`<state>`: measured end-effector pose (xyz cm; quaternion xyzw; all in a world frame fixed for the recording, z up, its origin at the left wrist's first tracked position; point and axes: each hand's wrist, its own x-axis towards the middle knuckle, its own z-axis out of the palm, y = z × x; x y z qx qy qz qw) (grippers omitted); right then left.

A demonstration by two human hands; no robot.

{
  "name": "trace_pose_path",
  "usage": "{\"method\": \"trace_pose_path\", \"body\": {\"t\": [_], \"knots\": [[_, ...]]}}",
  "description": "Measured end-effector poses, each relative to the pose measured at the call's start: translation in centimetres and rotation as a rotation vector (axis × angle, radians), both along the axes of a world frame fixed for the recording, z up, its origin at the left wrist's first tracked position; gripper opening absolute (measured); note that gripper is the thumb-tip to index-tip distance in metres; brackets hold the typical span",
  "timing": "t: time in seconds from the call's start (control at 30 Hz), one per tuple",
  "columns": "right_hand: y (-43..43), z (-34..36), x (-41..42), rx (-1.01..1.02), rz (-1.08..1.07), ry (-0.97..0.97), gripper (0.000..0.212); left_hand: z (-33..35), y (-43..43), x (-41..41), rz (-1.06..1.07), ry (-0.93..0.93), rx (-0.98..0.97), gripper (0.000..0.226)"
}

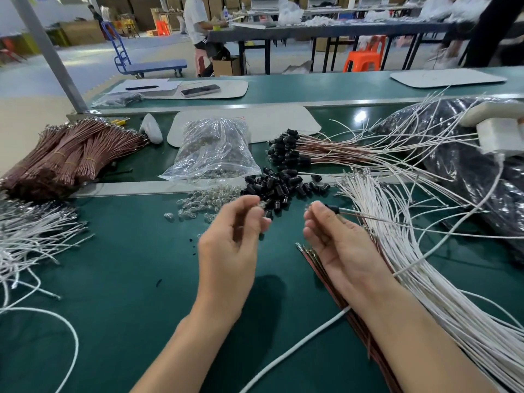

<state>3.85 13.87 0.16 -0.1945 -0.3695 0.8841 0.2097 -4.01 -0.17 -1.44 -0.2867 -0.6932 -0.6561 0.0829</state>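
Above the counter (136,251), the left hand (229,245) pinches what looks like a clear bulb (261,206) in its fingers, facing the wired black socket (332,209) pinched by the right hand (337,245), likely for mating; loose sockets (279,185) lie just beyond, within reach.

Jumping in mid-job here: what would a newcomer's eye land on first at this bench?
Two hands meet at centre over the green bench: the right hand pinches a wired black socket, while the left hand is blurred, its hold unclear. Just behind them lies a pile of black sockets. White wires fan out on the right, and brown wire bundles lie far left.
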Motion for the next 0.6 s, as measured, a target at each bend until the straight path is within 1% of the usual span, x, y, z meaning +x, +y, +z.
{"method": "trace_pose_path", "body": {"t": [0.07,0.13,0.23,0.27,0.33,0.4,0.43,0.47,0.53,0.6], "knots": [[0.4,0.0,0.3,0.032,-0.016,-0.026,0.010,0.2,-0.7,-1.2,0.046,0.004,-0.049,0.016],[0.0,-0.1,0.3,0.115,-0.011,-0.074,0.012,0.2,-1.7,-2.6,0.121,0.071,-0.184,0.013],[-0.7,-0.2,-0.1,0.231,-0.016,-0.126,0.018,-0.1,-3.6,-5.1,0.338,0.115,-0.388,0.017],[-0.7,-0.2,-0.1,0.249,-0.013,-0.130,0.018,-0.2,-4.2,-5.8,0.409,0.095,-0.454,0.020],[-0.8,-0.2,-0.1,0.268,-0.004,-0.132,0.018,-0.3,-5.2,-6.8,0.489,-0.010,-0.577,0.031],[-0.8,-0.2,0.0,0.291,0.011,-0.138,0.017,0.0,-5.5,-6.8,0.500,-0.110,-0.661,0.043],[-0.8,-0.2,0.0,0.300,0.017,-0.141,0.017,0.2,-5.4,-6.4,0.494,-0.104,-0.691,0.046],[-0.9,-0.1,0.1,0.306,0.020,-0.142,0.016,0.4,-5.2,-6.0,0.478,-0.058,-0.716,0.044],[-1.0,0.0,0.1,0.311,0.026,-0.143,0.015,0.7,-4.6,-5.0,0.406,0.085,-0.773,0.034],[-1.1,0.1,0.1,0.312,0.033,-0.143,0.014,1.0,-4.1,-4.3,0.328,0.191,-0.846,0.024]]}}
